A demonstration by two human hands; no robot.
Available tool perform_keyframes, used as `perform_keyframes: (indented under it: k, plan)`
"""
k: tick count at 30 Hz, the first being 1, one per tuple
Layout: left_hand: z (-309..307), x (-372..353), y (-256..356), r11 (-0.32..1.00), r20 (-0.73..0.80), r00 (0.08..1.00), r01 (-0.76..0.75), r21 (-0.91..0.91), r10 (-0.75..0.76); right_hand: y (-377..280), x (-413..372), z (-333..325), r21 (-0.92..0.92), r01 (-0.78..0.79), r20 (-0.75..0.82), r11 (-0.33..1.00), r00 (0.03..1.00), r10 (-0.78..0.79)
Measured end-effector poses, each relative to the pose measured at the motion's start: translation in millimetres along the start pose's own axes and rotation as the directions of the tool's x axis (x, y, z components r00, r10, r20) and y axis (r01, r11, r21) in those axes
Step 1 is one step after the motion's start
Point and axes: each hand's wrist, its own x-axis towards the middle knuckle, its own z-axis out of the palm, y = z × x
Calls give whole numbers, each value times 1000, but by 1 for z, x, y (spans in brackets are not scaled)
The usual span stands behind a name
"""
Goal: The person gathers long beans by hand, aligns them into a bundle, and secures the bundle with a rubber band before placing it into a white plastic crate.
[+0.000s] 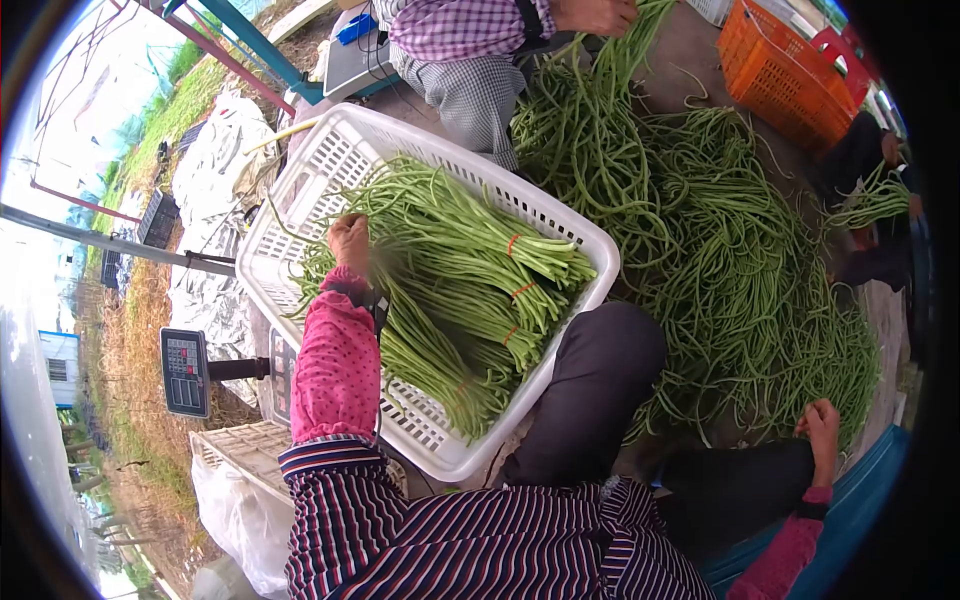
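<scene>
My left hand [349, 243] is closed on the far ends of a bundle of long beans [415, 330] in a white plastic crate [450, 468]. That bundle lies along the crate's near side, its lower end slightly blurred. Beside it are several more bundles of long beans [470, 225], tied with red bands [512, 245] near their right ends. My right hand [822, 428] is by my right knee, fingers curled, with nothing visible in it. It is apart from the large heap of loose long beans [740, 230] on the ground.
Opposite me a person's hand [595, 14] holds long beans. Another person at the far right is beside a bunch of beans [872, 205]. An orange crate [785, 75] stands at the upper right. A scale display [185, 372] and a white plastic bag [240, 520] are on the left.
</scene>
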Motion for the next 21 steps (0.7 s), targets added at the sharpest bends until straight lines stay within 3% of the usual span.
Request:
perform_keyframes:
  k: [2,3,5,6,7,10,12,13,16,18,21]
  plan:
    - [-2,3,15,999,-66,997,-29,-32,27,8,3,-4,-35,40,7,999,999,-40]
    - [-1,-5,41,990,-91,990,-111,-83,104,9,3,-4,-32,33,5,999,999,-32]
    - [10,-13,84,959,-34,963,-271,-83,269,11,3,-4,-25,18,6,1000,1000,-18]
    - [17,-25,114,933,44,943,-318,-170,329,10,2,-4,-43,30,6,999,1000,-30]
    - [19,-43,148,828,80,832,-528,-190,549,8,0,-4,-62,44,6,997,999,-44]
    - [29,-117,245,691,218,673,-592,-414,707,8,0,-7,-53,48,12,997,999,-47]
    - [47,-157,283,427,154,407,-754,-499,900,16,1,-7,-12,55,23,998,998,-55]
    - [56,-183,301,364,125,359,-741,-565,925,23,2,-9,15,63,21,998,998,-63]
    - [62,-248,341,147,294,8,-880,-453,956,26,2,-16,7,48,25,999,999,-48]
    - [57,-275,349,14,382,-149,-919,-394,912,29,0,-18,1,43,21,999,999,-43]
    - [52,-300,328,12,149,-60,-898,-440,987,35,0,-18,26,46,10,999,999,-46]
